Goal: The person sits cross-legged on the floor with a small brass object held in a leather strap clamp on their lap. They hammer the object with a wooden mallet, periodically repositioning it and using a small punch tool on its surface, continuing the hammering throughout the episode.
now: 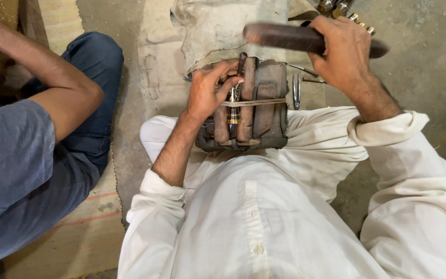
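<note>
At frame centre the left hand (208, 93) pinches a slim brass piece (233, 106) steady on the banded wooden block (254, 103) in the lap, while the right hand (341, 51), upper right, grips a dark wooden mallet (285, 36) raised mid-hammering, so a square blow seems needed.

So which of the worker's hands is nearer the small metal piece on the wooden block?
Left. The left hand has fingers on the metal piece; the right hand is raised off to the right, gripping a dark bar.
</note>
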`<action>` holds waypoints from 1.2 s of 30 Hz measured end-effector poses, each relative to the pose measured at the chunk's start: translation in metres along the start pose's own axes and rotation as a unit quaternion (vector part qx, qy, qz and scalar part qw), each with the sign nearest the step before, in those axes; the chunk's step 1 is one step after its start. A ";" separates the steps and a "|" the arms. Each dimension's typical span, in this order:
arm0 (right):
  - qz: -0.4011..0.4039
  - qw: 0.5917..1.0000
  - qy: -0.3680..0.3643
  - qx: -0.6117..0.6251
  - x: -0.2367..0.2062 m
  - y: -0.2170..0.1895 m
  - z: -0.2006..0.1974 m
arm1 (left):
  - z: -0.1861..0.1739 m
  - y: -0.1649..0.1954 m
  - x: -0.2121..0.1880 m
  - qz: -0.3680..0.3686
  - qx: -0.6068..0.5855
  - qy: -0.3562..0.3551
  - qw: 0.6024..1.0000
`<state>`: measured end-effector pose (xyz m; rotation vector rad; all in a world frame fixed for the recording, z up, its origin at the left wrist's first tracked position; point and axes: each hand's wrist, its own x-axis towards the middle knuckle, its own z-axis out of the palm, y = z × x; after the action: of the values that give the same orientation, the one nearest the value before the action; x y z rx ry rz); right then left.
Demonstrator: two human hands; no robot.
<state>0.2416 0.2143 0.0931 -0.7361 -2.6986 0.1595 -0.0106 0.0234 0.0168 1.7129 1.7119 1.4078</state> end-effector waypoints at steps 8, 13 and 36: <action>-0.038 0.997 0.029 -0.058 0.001 -0.010 -0.011 | -0.003 0.007 0.002 -0.028 0.033 -0.007 0.999; -0.045 0.999 0.019 -0.013 0.006 -0.009 -0.017 | -0.002 0.009 0.002 -0.009 0.025 0.010 1.000; -0.007 0.998 0.043 0.052 0.001 -0.004 -0.011 | -0.003 0.009 0.005 0.001 -0.004 -0.010 1.000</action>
<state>0.2429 0.2115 0.1049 -0.6775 -2.5918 0.2571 -0.0092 0.0250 0.0271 1.7182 1.6923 1.3922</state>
